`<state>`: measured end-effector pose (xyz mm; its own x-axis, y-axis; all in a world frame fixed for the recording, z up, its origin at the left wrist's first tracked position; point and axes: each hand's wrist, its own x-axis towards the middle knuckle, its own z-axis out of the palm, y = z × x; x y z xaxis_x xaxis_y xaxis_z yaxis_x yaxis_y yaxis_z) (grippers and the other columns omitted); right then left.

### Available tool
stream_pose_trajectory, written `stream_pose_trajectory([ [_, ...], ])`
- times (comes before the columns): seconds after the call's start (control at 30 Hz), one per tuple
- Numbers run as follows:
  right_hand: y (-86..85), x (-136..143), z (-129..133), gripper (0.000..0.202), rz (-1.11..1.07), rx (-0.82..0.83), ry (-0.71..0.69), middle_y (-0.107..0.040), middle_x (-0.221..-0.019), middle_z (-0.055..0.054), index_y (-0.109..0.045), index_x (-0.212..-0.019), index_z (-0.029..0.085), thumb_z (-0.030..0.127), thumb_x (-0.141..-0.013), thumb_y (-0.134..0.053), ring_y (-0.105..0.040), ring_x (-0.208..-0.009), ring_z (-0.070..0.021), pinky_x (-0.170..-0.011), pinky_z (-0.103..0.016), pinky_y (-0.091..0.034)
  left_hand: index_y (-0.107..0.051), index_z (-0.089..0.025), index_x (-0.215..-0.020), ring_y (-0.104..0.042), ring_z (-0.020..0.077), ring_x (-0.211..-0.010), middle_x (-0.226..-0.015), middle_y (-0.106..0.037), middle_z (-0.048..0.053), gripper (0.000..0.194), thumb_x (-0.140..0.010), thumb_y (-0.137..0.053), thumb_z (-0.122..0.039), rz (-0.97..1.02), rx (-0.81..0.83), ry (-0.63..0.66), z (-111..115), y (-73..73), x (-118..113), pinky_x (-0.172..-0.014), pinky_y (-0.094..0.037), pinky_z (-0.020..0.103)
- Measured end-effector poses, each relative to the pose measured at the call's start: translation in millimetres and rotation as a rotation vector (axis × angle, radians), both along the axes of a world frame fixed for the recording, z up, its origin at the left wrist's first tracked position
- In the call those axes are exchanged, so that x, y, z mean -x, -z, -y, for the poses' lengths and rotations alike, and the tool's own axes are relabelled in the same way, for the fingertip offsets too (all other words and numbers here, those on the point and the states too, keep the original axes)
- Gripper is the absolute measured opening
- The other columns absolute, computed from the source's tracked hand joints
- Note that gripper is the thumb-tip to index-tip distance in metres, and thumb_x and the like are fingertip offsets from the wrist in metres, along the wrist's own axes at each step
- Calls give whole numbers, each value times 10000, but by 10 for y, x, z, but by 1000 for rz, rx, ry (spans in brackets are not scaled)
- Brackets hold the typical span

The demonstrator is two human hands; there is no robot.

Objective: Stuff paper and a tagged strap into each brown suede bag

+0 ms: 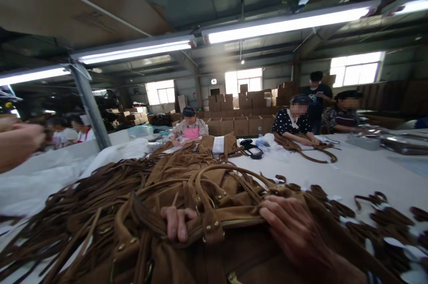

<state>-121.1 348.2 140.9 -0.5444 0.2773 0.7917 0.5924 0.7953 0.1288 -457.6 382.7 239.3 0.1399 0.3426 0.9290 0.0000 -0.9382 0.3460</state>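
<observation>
A brown bag [247, 248] with looped handles, gold studs and a zip along its opening fills the lower middle. The fingers of my left hand [177, 224] are hooked over the bag's edge left of the handle base; the rest of that hand is hidden by the bag. On the other side of the handle, my right hand [290, 226] grips the zipped edge with bent fingers, its forearm running to the lower right. A handle [200, 186] arches up between both hands. What lies inside the bag is dark.
Brown straps [76, 199] and more bags heap up at left. Small strap bundles [388, 217] lie on the white table [334, 177] at right. Another person's blurred hand [22, 141] shows at the left edge. Several people sit or stand beyond, before stacked cartons [250, 101].
</observation>
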Motion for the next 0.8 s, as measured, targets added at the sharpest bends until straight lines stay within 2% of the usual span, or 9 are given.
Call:
stream_pose_trajectory([
  [0.07, 86, -18, 102, 311, -34, -28, -1, -728, -1127, -106, -652, -1188, 132, 14, -955, -484, -631, -1165, -243, -966, -386, -461, -606, -191, -685, -561, 110, -450, -523, -564, -63, 451, -1001, -538, -505, -18, -16, 246, 60, 557, -104, -593, -570, 257],
  [0.1, 109, -21, 141, 323, -51, -34, -3, -733, -1115, -108, -654, -1197, 128, 3, -946, -495, -634, -1164, -240, -969, -378, -464, -525, -217, -611, -553, 124, -400, -426, -517, -80, 470, -994, -559, -487, -28, -6, 358, 71, 762, -116, -570, -564, 265],
  [0.2, 137, -22, 195, 347, -105, -45, -3, -745, -1071, -104, -658, -1216, 129, -16, -924, -538, -649, -1135, -234, -964, -365, -484, -423, -241, -538, -542, 173, -324, -317, -459, -77, 526, -1013, -465, -462, -10, 84, 554, 35, 1107, 3, -672, -612, 323],
  [0.33, 195, -29, 201, 374, -129, -47, 24, -748, -1055, -99, -669, -1228, 138, -24, -906, -567, -654, -1100, -241, -938, -372, -504, -498, -255, -563, -611, 195, -388, -352, -520, -63, 483, -996, -451, -463, 13, 188, 684, -54, 1230, 205, -844, -615, 364],
  [0.5, 271, -31, 228, 397, -150, 32, 44, -728, -1117, -82, -663, -1265, 195, 20, -925, -558, -634, -1130, -236, -974, -371, -505, -514, -267, -547, -735, 254, -629, -437, -625, -24, 477, -967, -478, -491, 0, 273, 744, -63, 1291, 254, -899, -603, 409],
  [0.6, 205, -107, 106, 342, -183, 209, 97, -671, -1247, -91, -632, -1298, 237, 180, -964, -585, -592, -1212, -262, -1028, -420, -501, -518, -260, -543, -719, 238, -590, -443, -627, -27, 478, -963, -491, -488, 14, 310, 756, -60, 1335, 282, -922, -595, 405],
  [0.7, 19, -302, -203, 602, -204, 411, 200, -587, -1398, -132, -545, -1409, 232, 447, -875, -722, -523, -1307, -338, -1063, -522, -475, -528, -260, -514, -694, 238, -540, -411, -598, -28, 512, -920, -549, -572, 38, 363, 757, -68, 1375, 322, -895, -599, 416],
  [0.73, -59, -380, -326, 704, -186, 520, 212, -576, -1415, -146, -524, -1437, 222, 506, -833, -748, -523, -1307, -357, -1058, -542, -472, -531, -264, -491, -714, 257, -591, -392, -580, -17, 543, -899, -556, -622, 51, 388, 751, -70, 1384, 332, -871, -604, 419],
  [0.8, -210, -515, -548, 663, -79, 860, 111, -637, -1344, -130, -592, -1382, 214, 546, -825, -730, -592, -1228, -349, -1013, -503, -504, -527, -271, -431, -740, 295, -686, -353, -538, 6, 612, -863, -553, -704, 110, 469, 710, -72, 1388, 346, -808, -614, 423],
])
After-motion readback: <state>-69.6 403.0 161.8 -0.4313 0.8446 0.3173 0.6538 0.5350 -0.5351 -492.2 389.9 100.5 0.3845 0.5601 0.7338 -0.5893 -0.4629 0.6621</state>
